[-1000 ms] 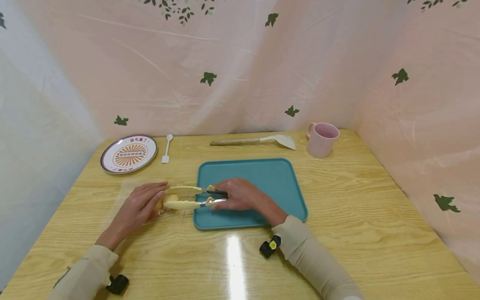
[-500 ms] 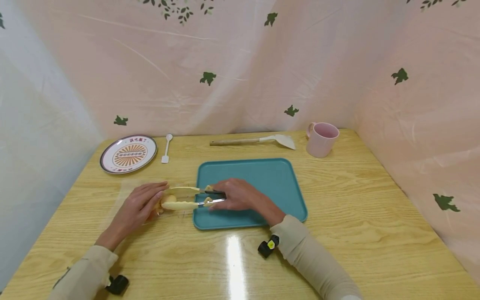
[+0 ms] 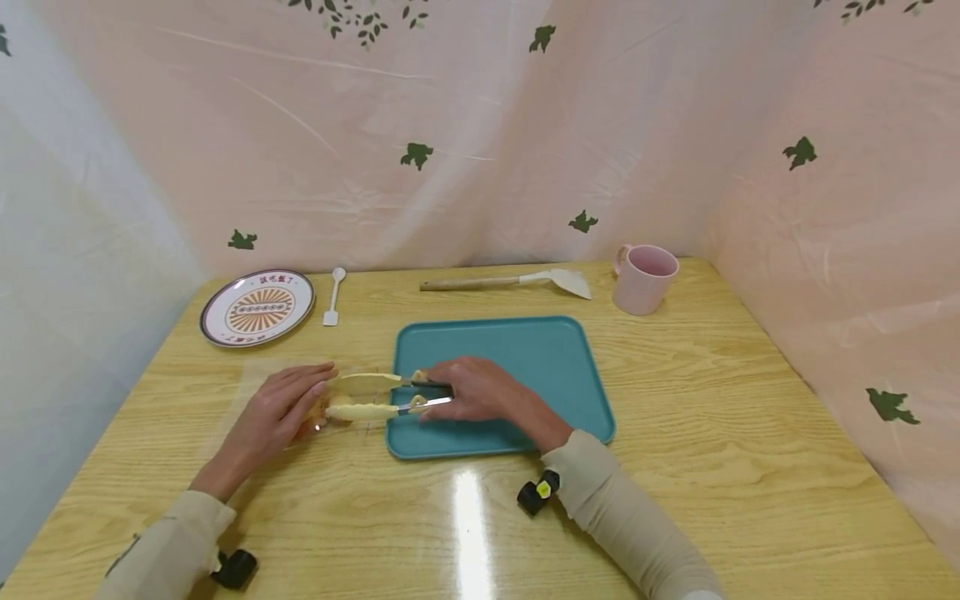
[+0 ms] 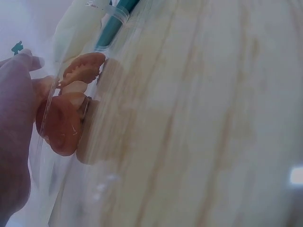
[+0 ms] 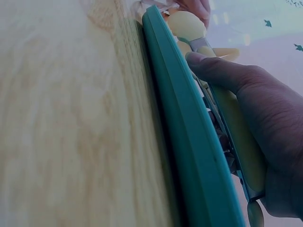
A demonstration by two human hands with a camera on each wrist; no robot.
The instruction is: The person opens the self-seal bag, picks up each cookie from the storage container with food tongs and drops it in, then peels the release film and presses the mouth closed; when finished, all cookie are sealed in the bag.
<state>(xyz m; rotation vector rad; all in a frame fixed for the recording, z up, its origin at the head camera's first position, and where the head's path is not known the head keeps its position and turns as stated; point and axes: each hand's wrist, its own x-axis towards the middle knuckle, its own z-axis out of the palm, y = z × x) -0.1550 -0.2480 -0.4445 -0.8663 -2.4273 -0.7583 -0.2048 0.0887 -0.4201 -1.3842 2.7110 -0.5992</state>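
A clear plastic bag lies left of the teal tray, with orange-brown pieces of bread or pastry inside. My left hand holds the bag near its mouth, fingers over the top, covering part of the contents. In my right hand is a pair of tongs with pale yellow heads and metal arms, gripped over the tray. The spread heads point left into the bag's mouth, right by the pieces. In the right wrist view, the thumb lies along the tongs.
The teal tray lies under my right hand. Behind it are a turner with a wooden handle and a pink mug. A patterned plate and a small white spoon lie at the back left. Cloth hangs behind the table.
The tongs' heads have shifted and turned slightly at the bag's mouth, and the pale round piece between them shows less. Both hands stay almost where they were.
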